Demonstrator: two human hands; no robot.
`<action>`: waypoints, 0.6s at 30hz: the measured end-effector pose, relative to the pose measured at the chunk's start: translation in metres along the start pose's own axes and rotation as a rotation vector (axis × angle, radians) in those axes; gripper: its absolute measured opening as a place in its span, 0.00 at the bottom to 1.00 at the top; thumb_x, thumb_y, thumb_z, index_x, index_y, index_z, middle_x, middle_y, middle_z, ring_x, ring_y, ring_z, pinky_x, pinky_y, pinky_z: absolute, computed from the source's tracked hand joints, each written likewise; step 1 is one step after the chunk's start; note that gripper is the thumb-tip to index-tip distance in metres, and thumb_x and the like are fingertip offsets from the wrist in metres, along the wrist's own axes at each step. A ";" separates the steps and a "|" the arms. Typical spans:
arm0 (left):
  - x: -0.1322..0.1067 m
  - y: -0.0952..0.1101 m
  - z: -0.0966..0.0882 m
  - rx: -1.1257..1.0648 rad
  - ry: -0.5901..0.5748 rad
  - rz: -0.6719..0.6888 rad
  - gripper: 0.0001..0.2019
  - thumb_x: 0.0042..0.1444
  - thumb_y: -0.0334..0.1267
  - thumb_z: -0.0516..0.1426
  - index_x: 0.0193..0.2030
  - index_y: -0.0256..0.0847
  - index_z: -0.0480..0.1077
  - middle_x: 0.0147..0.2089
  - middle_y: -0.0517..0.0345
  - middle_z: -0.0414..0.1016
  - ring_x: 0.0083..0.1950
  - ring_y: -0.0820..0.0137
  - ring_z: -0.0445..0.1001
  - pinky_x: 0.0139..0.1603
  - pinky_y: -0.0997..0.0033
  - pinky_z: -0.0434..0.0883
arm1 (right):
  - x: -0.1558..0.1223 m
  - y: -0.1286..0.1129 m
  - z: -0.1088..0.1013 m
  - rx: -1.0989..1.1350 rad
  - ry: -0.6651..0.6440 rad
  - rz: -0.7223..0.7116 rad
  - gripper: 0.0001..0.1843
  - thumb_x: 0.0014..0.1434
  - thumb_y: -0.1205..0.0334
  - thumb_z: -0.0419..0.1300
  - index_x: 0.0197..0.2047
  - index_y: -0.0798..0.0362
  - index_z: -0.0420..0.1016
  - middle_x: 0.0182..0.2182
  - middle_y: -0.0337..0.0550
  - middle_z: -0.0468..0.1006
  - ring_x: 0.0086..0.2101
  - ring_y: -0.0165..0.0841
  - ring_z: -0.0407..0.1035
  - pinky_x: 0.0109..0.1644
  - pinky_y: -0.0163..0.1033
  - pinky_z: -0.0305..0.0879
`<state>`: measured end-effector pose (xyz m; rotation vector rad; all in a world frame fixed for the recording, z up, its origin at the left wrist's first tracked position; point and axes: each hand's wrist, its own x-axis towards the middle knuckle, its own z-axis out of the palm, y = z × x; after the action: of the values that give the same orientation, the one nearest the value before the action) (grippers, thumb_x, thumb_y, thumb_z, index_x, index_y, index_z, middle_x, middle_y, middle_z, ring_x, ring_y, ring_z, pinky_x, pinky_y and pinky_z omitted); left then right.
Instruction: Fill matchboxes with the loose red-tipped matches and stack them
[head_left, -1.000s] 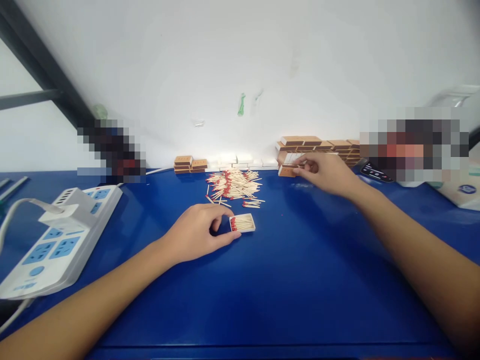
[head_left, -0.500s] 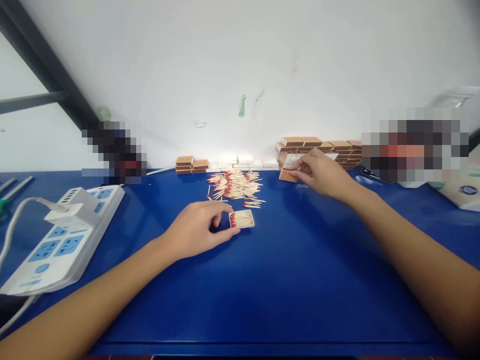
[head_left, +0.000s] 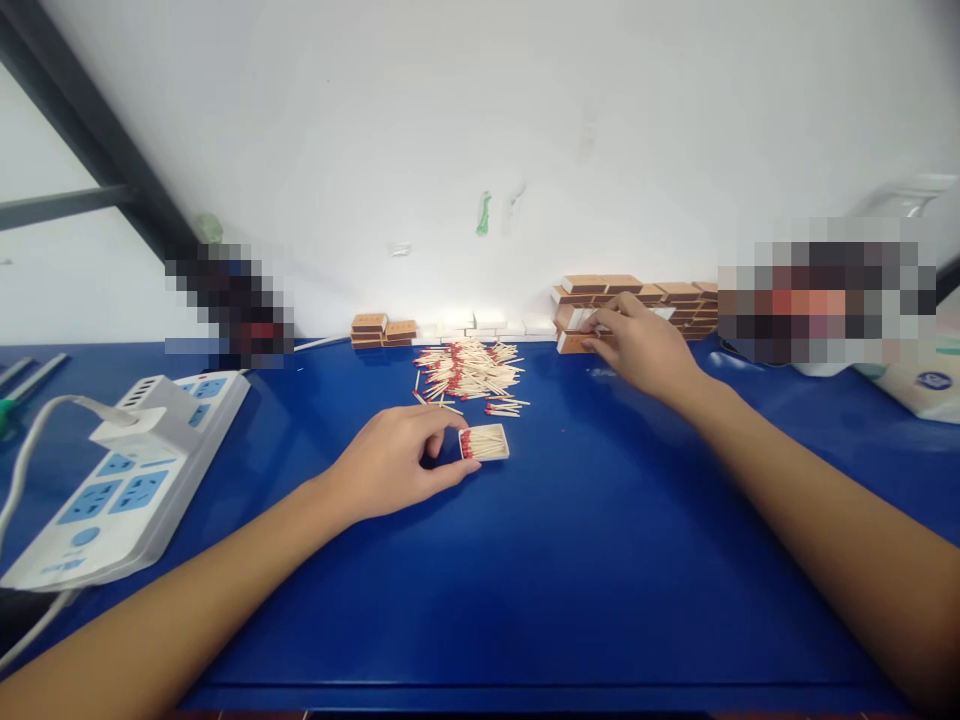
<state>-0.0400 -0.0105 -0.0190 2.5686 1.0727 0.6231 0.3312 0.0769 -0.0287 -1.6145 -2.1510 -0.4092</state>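
A small white matchbox tray (head_left: 502, 441) filled with red-headed matches sits on the blue table, pinched at its left end between the thumb and fingers of my left hand (head_left: 401, 460). Behind it lies a loose pile of matches (head_left: 472, 370), with a few strays along its near edge. To the right, my right hand (head_left: 637, 340) has its thumb and fingers closed on a brown matchbox sleeve (head_left: 572, 343) at the left foot of the stacked matchbox sleeves (head_left: 600, 284). The fingers hide part of that sleeve and of the stack.
A few brown matchboxes (head_left: 369, 323) and a row of white trays (head_left: 491, 327) stand along the wall. At the left lies a white power strip (head_left: 161, 500) with a plugged-in adapter. Blurred objects and a white packet (head_left: 919, 375) are at the far right.
My right hand has shifted slightly left, and the sleeve at its fingers has moved a little back and straightened against the stack. My left hand stays at the tray.
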 end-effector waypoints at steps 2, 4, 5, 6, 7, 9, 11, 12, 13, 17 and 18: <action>0.001 0.000 0.000 0.001 -0.002 -0.002 0.15 0.61 0.49 0.63 0.49 0.44 0.77 0.27 0.65 0.68 0.28 0.73 0.67 0.30 0.72 0.63 | -0.001 -0.001 -0.003 0.001 -0.004 0.014 0.12 0.66 0.55 0.57 0.46 0.50 0.77 0.49 0.55 0.73 0.41 0.47 0.71 0.37 0.47 0.63; 0.001 0.001 0.000 0.004 -0.005 -0.008 0.14 0.61 0.49 0.63 0.49 0.44 0.77 0.27 0.65 0.67 0.28 0.73 0.67 0.30 0.72 0.62 | 0.000 0.001 -0.010 0.042 0.006 0.020 0.11 0.66 0.54 0.57 0.44 0.50 0.78 0.48 0.54 0.74 0.41 0.46 0.71 0.40 0.48 0.64; 0.001 0.001 0.000 0.006 -0.005 -0.010 0.14 0.61 0.49 0.63 0.49 0.44 0.77 0.27 0.65 0.67 0.28 0.73 0.67 0.30 0.72 0.62 | 0.001 0.003 -0.015 0.060 0.031 0.035 0.11 0.66 0.54 0.57 0.43 0.49 0.78 0.47 0.54 0.75 0.42 0.46 0.71 0.42 0.48 0.65; 0.001 0.001 0.000 0.006 -0.004 -0.010 0.14 0.61 0.49 0.63 0.49 0.44 0.77 0.27 0.66 0.67 0.28 0.73 0.67 0.30 0.72 0.62 | 0.002 0.007 -0.021 0.068 0.076 0.069 0.11 0.66 0.55 0.57 0.42 0.50 0.78 0.45 0.54 0.76 0.42 0.46 0.71 0.44 0.48 0.65; 0.000 0.001 0.000 0.004 -0.001 -0.006 0.14 0.61 0.49 0.63 0.49 0.44 0.77 0.27 0.66 0.67 0.28 0.73 0.67 0.30 0.72 0.62 | 0.004 0.011 -0.028 0.069 0.138 0.124 0.10 0.65 0.56 0.58 0.40 0.50 0.78 0.42 0.54 0.77 0.41 0.45 0.71 0.45 0.48 0.64; -0.001 0.001 0.000 -0.003 0.005 0.006 0.14 0.62 0.49 0.64 0.49 0.44 0.77 0.28 0.65 0.67 0.28 0.74 0.67 0.30 0.72 0.62 | 0.006 0.025 -0.040 0.057 0.286 0.300 0.08 0.63 0.58 0.60 0.39 0.52 0.78 0.38 0.53 0.79 0.38 0.43 0.71 0.46 0.46 0.64; -0.001 0.001 0.000 -0.010 0.007 0.019 0.14 0.62 0.49 0.63 0.50 0.44 0.77 0.28 0.65 0.68 0.28 0.74 0.67 0.30 0.72 0.63 | 0.007 0.042 -0.048 0.061 0.388 0.500 0.08 0.60 0.60 0.62 0.41 0.53 0.78 0.36 0.53 0.80 0.35 0.40 0.71 0.45 0.45 0.63; -0.002 0.001 0.000 -0.013 0.010 0.023 0.15 0.62 0.48 0.63 0.50 0.43 0.77 0.28 0.65 0.68 0.28 0.74 0.67 0.30 0.72 0.63 | 0.007 0.052 -0.049 0.071 0.403 0.586 0.10 0.59 0.60 0.62 0.42 0.54 0.79 0.36 0.53 0.81 0.33 0.40 0.71 0.45 0.45 0.63; -0.002 0.001 0.000 -0.014 0.012 0.027 0.15 0.62 0.48 0.63 0.50 0.43 0.77 0.28 0.65 0.68 0.28 0.74 0.67 0.30 0.72 0.63 | 0.007 0.062 -0.049 0.079 0.404 0.659 0.11 0.59 0.60 0.63 0.43 0.55 0.79 0.35 0.54 0.81 0.32 0.40 0.70 0.44 0.45 0.63; -0.002 0.000 0.000 -0.013 0.020 0.029 0.15 0.62 0.49 0.63 0.50 0.43 0.77 0.28 0.65 0.67 0.27 0.74 0.67 0.30 0.72 0.63 | 0.005 0.100 -0.034 0.018 0.365 0.815 0.17 0.57 0.57 0.65 0.46 0.59 0.81 0.31 0.56 0.80 0.32 0.43 0.69 0.41 0.48 0.62; -0.002 0.000 0.000 -0.013 0.019 0.026 0.15 0.62 0.49 0.63 0.50 0.43 0.77 0.28 0.65 0.67 0.27 0.74 0.66 0.30 0.71 0.63 | 0.004 0.107 -0.029 -0.004 0.362 0.822 0.17 0.57 0.57 0.65 0.45 0.61 0.81 0.30 0.58 0.79 0.32 0.44 0.68 0.40 0.48 0.61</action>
<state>-0.0408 -0.0120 -0.0196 2.5739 1.0396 0.6603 0.4377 0.0970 -0.0026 -2.0540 -1.0953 -0.3897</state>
